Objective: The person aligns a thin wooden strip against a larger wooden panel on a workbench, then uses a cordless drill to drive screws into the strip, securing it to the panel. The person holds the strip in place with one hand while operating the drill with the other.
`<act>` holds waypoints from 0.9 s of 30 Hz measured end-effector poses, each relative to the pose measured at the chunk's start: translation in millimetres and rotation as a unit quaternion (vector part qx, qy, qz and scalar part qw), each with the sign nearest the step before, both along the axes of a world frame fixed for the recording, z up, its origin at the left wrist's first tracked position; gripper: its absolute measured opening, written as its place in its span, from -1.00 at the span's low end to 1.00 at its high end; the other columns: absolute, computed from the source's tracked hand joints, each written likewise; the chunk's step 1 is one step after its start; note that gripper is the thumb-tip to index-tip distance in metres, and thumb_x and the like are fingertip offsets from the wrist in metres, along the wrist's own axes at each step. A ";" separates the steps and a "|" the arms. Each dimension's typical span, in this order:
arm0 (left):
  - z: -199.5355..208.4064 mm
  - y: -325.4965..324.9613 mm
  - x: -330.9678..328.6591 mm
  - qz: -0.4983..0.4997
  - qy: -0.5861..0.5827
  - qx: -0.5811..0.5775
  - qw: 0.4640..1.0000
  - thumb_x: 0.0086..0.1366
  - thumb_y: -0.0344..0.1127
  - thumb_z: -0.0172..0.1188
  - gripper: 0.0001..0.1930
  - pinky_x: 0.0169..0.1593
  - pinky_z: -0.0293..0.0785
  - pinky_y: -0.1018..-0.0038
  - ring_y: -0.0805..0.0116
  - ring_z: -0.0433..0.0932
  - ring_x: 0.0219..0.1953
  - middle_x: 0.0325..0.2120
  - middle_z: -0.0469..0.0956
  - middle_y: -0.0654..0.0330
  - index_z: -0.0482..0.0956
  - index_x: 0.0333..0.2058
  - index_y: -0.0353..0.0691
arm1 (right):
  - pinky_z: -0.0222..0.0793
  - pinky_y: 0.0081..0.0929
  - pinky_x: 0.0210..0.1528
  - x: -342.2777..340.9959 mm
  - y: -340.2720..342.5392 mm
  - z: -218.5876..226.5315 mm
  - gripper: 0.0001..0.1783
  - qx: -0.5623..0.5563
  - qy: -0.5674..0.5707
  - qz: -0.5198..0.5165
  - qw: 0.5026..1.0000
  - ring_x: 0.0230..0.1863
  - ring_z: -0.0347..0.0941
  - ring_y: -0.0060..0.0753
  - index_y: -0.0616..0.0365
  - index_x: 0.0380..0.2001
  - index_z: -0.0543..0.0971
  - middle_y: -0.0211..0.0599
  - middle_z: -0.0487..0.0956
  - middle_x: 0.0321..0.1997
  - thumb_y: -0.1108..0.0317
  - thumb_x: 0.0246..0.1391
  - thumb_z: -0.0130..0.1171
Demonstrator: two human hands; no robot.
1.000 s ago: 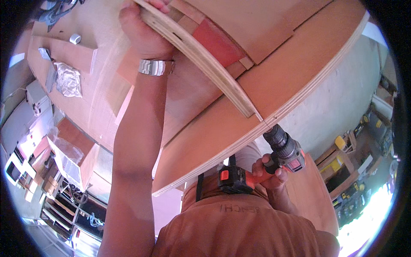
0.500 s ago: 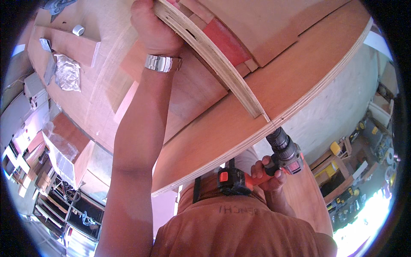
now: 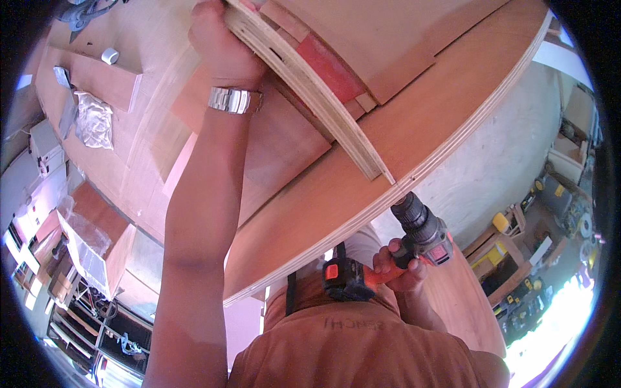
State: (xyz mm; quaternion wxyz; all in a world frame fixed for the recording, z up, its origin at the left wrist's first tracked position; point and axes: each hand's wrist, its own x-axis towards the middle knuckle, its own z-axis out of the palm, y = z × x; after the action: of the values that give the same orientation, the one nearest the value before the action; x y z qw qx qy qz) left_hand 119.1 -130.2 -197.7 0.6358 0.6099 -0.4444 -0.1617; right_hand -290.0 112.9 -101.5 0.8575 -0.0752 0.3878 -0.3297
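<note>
My left hand [image 3: 229, 55], a metal watch on its wrist, is closed around the far part of a curved plywood strip [image 3: 317, 87]. The strip stands on edge across an orange-brown plywood panel [image 3: 446, 116], its near end close to the panel's curved rim. In my right hand [image 3: 402, 270] is a black, grey and orange cordless drill [image 3: 427, 236], gripped by the handle. The drill's chuck points up at the panel's layered edge, near the end of the strip. Whether a bit enters the wood I cannot tell.
Flat wood pieces and a red piece [image 3: 330, 70] lie beside the strip. To the left on the worktop are a white roll [image 3: 110, 55], a crumpled plastic bag [image 3: 94, 121] and a wooden block [image 3: 97, 77]. Tools and wooden boxes [image 3: 495, 262] crowd the floor at right.
The whole view has shifted slightly, so everything sits a little farther left. Both hands keep their hold, and the drill stays by the same spot on the panel's edge.
</note>
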 end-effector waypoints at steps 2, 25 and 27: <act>0.8 -0.8 2.2 -0.029 0.114 -0.027 0.993 0.47 0.05 -0.36 -0.42 -0.08 0.62 0.10 0.21 0.54 -0.46 -0.59 0.51 0.10 0.47 -0.47 -0.27 | 0.41 -0.25 -0.19 3.9 -1.6 2.3 -0.39 -0.010 0.009 -0.015 1.000 -0.30 0.48 -0.22 0.15 0.07 0.46 -0.19 0.56 -0.32 -0.06 0.12 0.27; 11.6 0.5 -1.0 -0.056 0.166 -0.031 0.984 0.37 0.05 -0.36 -0.44 -0.05 0.53 0.15 0.19 0.48 -0.45 -0.63 0.47 0.11 0.47 -0.51 -0.25 | 0.46 -0.24 -0.15 3.6 12.0 -4.3 -0.25 0.000 -0.019 -0.053 0.998 -0.30 0.53 -0.16 0.34 0.19 0.39 -0.04 0.55 -0.34 0.05 0.06 0.34; 12.6 0.8 1.2 -0.061 0.167 -0.017 0.984 0.38 0.06 -0.39 -0.42 -0.04 0.53 0.14 0.20 0.47 -0.47 -0.63 0.47 0.12 0.49 -0.49 -0.25 | 0.50 -0.22 -0.14 4.4 8.8 -5.2 -0.27 -0.018 -0.042 -0.050 0.998 -0.28 0.55 -0.13 0.36 0.17 0.39 -0.03 0.56 -0.28 0.10 0.05 0.35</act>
State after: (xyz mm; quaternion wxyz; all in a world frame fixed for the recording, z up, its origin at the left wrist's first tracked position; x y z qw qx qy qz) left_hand 120.3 -129.4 -185.1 0.7004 0.5353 -0.3707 -0.2925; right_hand -285.5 121.7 -106.7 0.8541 -0.0573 0.3485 -0.3818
